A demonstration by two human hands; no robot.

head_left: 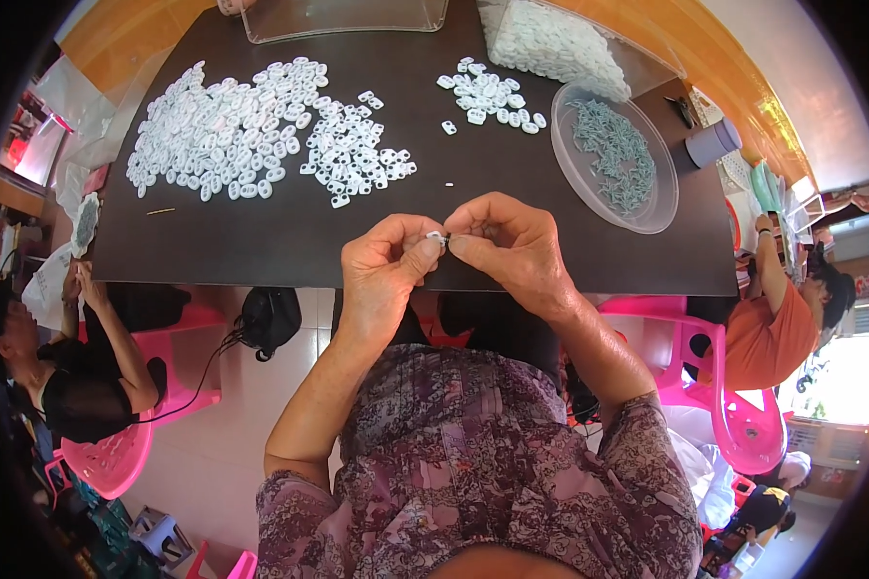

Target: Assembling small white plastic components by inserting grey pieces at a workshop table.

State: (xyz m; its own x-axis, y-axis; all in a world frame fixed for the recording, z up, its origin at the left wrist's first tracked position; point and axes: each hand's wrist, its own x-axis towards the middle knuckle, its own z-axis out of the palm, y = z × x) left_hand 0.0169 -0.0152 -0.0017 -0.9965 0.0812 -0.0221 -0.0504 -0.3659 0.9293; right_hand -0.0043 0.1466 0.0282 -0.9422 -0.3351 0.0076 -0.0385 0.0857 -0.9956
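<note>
Patterned purple sleeves lead up from the lower edge to both hands, which meet just over the near edge of the dark desk point(261, 246). Left hand point(381, 265) and right hand point(512, 246) each pinch one small white plastic piece point(436, 236) between thumb and fingertips, so both grips are clamped on it from opposite sides, probably to steady it while something is pressed into it (what exactly is too small to tell). Farther back on the desk, within reach, lies a large spread of white pieces point(227, 125), with a smaller cluster point(488, 96) to the right. Beside that sits a clear round tray point(661, 207) holding grey-green metal clips point(613, 154), and a bag of white pieces point(555, 39) rests behind it. Other people sit on pink plastic chairs point(116, 458) at either side.
</note>
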